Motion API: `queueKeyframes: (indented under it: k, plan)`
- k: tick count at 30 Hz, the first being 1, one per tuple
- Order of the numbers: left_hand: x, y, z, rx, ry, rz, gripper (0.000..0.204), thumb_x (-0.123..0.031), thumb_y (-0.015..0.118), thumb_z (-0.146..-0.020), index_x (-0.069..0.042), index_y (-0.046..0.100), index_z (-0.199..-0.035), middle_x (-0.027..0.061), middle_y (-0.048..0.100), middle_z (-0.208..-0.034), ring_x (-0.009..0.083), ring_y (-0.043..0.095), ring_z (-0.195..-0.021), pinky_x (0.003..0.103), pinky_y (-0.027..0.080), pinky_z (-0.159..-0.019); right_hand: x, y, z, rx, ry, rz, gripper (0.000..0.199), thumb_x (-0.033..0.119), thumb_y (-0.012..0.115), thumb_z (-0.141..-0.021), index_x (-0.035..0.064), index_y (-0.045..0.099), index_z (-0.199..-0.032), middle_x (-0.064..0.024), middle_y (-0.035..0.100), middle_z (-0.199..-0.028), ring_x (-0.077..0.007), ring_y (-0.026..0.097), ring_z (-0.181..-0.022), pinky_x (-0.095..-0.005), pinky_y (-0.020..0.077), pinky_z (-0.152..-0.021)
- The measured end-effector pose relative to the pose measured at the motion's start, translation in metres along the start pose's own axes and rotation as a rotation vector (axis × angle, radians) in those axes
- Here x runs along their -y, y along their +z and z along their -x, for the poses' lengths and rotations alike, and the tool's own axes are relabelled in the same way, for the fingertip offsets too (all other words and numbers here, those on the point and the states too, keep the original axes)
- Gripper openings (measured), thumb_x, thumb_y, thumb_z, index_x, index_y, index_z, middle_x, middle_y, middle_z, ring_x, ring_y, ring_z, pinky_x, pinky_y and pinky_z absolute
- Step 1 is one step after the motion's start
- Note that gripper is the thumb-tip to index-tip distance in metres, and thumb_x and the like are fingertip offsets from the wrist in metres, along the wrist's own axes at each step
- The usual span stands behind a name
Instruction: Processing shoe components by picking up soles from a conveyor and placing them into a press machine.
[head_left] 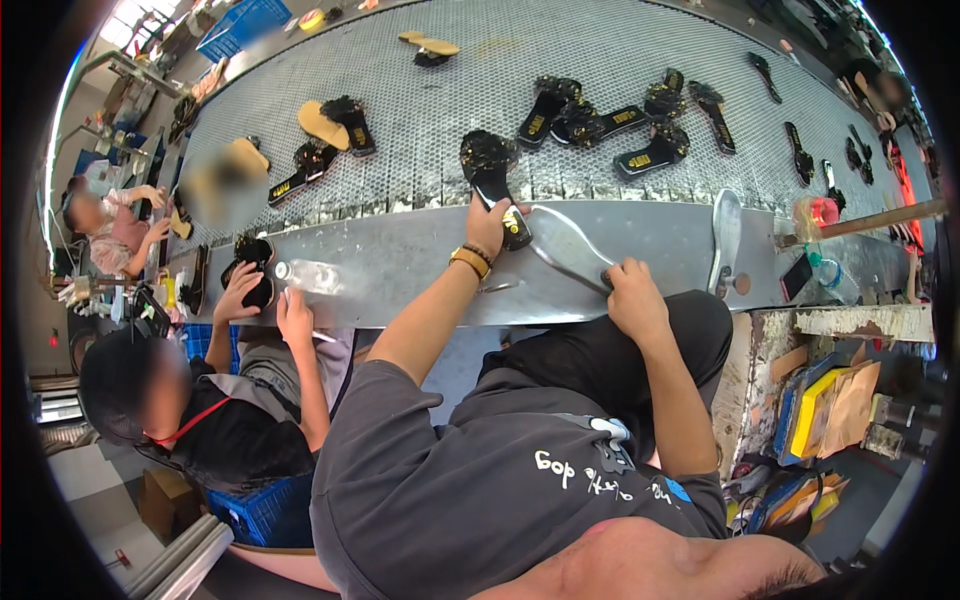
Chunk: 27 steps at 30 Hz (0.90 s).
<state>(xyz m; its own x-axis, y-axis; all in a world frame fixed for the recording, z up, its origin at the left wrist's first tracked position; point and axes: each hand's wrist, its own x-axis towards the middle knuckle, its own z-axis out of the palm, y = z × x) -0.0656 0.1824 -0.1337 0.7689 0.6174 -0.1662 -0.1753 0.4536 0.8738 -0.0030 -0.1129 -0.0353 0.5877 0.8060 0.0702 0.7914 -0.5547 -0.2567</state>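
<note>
My left hand (pixel 487 228) is closed around the heel end of a black slide sandal (pixel 490 180) with a ruffled, glittery strap and gold marking on its insole. The sandal's toe points away from me, over the belt's near edge. My right hand (pixel 637 300) grips the end of a shiny, sole-shaped metal piece (pixel 568 243). Its far end lies close to the sandal's heel; whether they touch I cannot tell. A similar metal piece (pixel 726 235) rests on the steel ledge (pixel 420 250) to the right.
Several black slides, among them a sandal (pixel 652 150), lie scattered on the mesh conveyor belt (pixel 420 130). A co-worker's hands (pixel 265 305) work at the left, beside a clear bottle (pixel 308 277). At the right are a phone (pixel 797 276), a wooden bar (pixel 870 220) and a red tape roll (pixel 822 211).
</note>
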Motion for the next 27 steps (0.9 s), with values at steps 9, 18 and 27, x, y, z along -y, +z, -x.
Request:
queueKeyframes:
  k: [9, 18, 27]
  plan:
    - [-0.015, -0.011, -0.001, 0.118, -0.231, 0.227, 0.046, -0.002, 0.053, -0.098, 0.000, 0.043, -0.142, 0.0263, 0.066, -0.124, 0.0363, 0.072, -0.104, 0.049, 0.063, -0.090, -0.015, -0.009, 0.008, -0.200, 0.099, -0.292, 0.009, 0.011, 0.067, -0.094, 0.0034, 0.064, -0.098, -0.0163, 0.061, -0.096, -0.0399, 0.067, -0.078, -0.0488, 0.0545, -0.069]
    - [-0.040, 0.106, 0.077, 0.266, -0.297, 0.387, 0.061, -0.049, 0.040, -0.108, 0.003, 0.055, -0.135, 0.0208, 0.069, -0.126, 0.0251, 0.071, -0.106, 0.038, 0.058, -0.094, 0.049, -0.070, 0.041, -0.391, 0.203, -0.501, 0.014, 0.006, 0.072, -0.089, 0.0028, 0.065, -0.101, -0.0143, 0.064, -0.087, -0.0359, 0.067, -0.074, -0.0424, 0.0554, -0.067]
    - [0.016, 0.229, 0.153, 0.253, -0.431, 0.145, 0.048, -0.031, 0.050, -0.102, 0.005, 0.053, -0.134, 0.0225, 0.069, -0.120, 0.0320, 0.071, -0.106, 0.043, 0.058, -0.094, 0.009, -0.144, 0.125, -0.906, 0.516, -0.476, 0.041, 0.000, 0.086, -0.078, -0.0003, 0.066, -0.115, -0.0121, 0.070, -0.090, -0.0211, 0.067, -0.074, -0.0303, 0.0543, -0.070]
